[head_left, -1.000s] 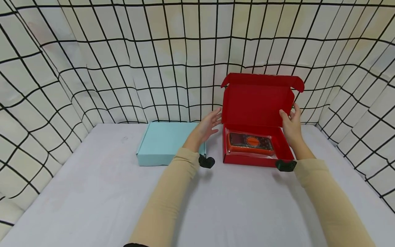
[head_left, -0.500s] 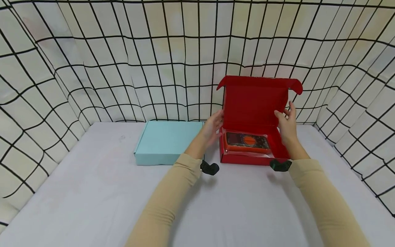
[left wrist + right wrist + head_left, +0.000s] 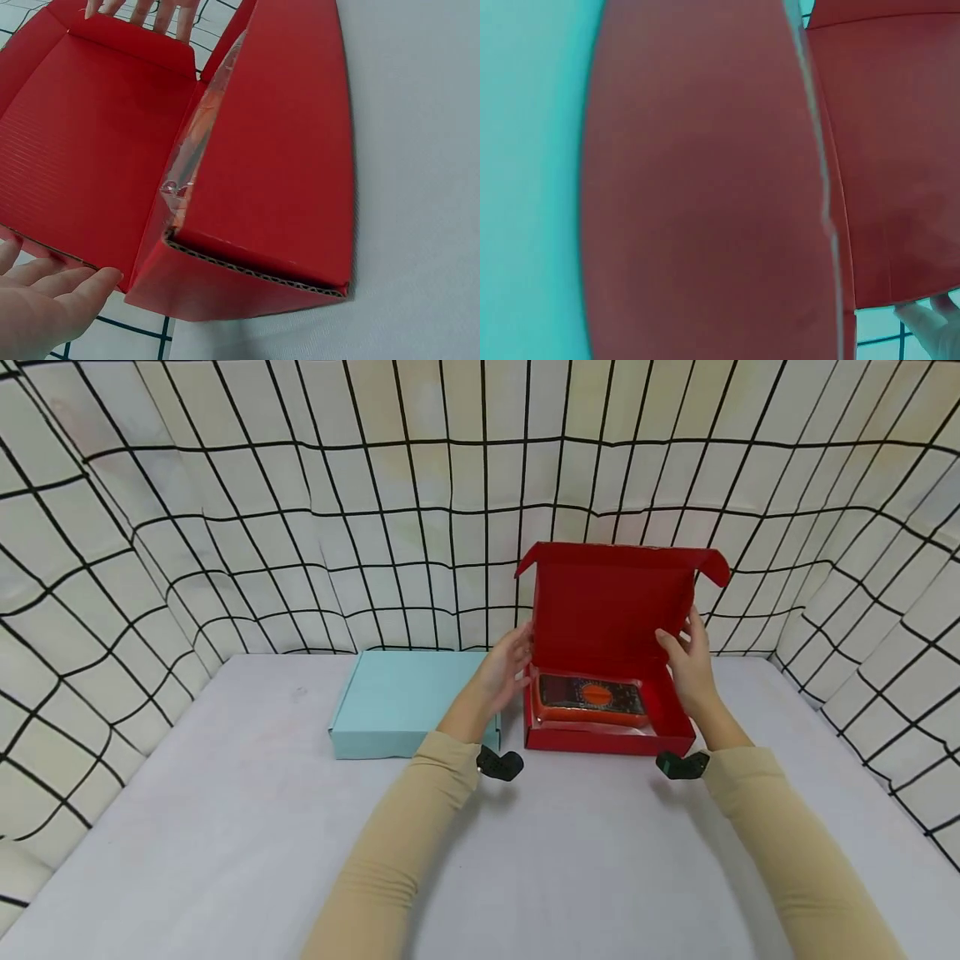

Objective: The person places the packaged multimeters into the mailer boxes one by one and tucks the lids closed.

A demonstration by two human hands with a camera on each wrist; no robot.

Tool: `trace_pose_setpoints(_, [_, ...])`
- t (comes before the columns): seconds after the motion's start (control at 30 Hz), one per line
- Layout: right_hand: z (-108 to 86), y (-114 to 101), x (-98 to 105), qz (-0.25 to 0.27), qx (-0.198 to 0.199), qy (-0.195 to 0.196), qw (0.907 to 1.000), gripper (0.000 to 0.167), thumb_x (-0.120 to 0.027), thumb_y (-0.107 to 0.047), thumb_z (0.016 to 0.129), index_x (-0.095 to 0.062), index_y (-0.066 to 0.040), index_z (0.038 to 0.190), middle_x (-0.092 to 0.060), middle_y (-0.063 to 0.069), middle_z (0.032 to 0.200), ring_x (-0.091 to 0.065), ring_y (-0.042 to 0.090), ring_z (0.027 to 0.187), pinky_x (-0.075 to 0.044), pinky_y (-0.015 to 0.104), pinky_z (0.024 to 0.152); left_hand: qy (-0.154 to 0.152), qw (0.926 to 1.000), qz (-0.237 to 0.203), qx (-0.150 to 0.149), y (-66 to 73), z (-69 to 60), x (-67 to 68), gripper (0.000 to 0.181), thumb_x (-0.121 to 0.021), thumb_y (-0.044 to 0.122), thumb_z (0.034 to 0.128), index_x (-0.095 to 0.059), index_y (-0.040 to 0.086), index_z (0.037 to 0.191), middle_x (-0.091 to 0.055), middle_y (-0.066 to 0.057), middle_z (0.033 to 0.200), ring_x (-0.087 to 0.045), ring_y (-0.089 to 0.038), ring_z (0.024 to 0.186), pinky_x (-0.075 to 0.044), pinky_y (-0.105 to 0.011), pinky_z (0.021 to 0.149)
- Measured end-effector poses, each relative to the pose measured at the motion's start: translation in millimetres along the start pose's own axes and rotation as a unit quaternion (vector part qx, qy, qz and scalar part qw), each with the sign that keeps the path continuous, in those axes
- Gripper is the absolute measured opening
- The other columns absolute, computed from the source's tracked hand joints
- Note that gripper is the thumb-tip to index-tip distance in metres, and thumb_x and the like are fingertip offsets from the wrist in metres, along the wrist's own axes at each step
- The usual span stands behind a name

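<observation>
A red cardboard box (image 3: 609, 741) stands on the table with its lid (image 3: 611, 602) raised. Inside lies an orange and black multimeter (image 3: 592, 696) in clear plastic, towards the left side. My left hand (image 3: 495, 672) is at the lid's left edge; in the left wrist view its extended fingers (image 3: 64, 283) touch that edge from outside. At the lid's right edge is my right hand (image 3: 692, 672), thumb towards the front and fingers partly hidden behind. The right wrist view shows its fingertips (image 3: 922, 322) against the lid's edge.
A closed light blue box (image 3: 408, 702) stands left of the red one, partly behind my left forearm. White cloth covers the table (image 3: 555, 860). A white wall with black grid lines (image 3: 420, 527) borders the back and sides.
The red box has slid left, closer to the light blue box, with my right hand following along its lid. My left hand, earlier beside the lid, now touches its left edge.
</observation>
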State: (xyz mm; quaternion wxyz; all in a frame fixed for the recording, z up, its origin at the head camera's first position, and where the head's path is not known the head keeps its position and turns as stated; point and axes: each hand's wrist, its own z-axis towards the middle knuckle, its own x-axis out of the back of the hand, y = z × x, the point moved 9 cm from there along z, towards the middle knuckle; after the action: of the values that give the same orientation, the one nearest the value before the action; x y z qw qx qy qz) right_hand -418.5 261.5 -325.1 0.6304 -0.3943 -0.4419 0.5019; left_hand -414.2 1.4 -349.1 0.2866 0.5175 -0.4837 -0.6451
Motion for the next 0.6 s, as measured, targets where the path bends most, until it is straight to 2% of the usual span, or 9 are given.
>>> trace_pose_setpoints(0.27, [-13.7,-0.9,3.6,-0.032,0.010,-0.043,0.9985,0.073,-0.034,-0.015,0.104,0.008,-0.012,0.164,-0.013,0.024,0.163,-0.021,0.046,0.150,-0.026,0.066,0.114,-0.004,0.9995,0.030,0.004,-0.7,-4.0,1.2,0.060,-0.036,0.040,0.1111,-0.026,0.012,0.163,-0.023,-0.010,0.168,-0.018,-0.030,0.155,-0.015,-0.052,0.123])
trace_pose_setpoints(0.4, [-17.8,1.3,7.5,-0.043,0.021,-0.044,0.9979,0.072,-0.030,-0.008,0.101,0.006,-0.008,0.163,-0.016,0.025,0.161,-0.024,0.045,0.148,-0.029,0.065,0.113,-0.011,0.9991,0.040,0.011,-2.7,-6.8,1.4,0.061,-0.034,0.040,0.1114,-0.024,0.010,0.163,-0.022,-0.012,0.168,-0.019,-0.029,0.155,-0.015,-0.051,0.123])
trace_pose_setpoints(0.6, [-22.8,3.0,12.4,-0.058,0.038,-0.041,0.9968,0.072,-0.032,-0.002,0.097,-0.002,-0.006,0.162,-0.021,0.024,0.157,-0.028,0.045,0.145,-0.034,0.062,0.112,-0.025,0.9984,0.049,0.011,-2.9,-10.6,1.5,0.061,-0.030,0.042,0.1113,-0.027,0.009,0.163,-0.026,-0.013,0.167,-0.022,-0.030,0.154,-0.016,-0.053,0.122])
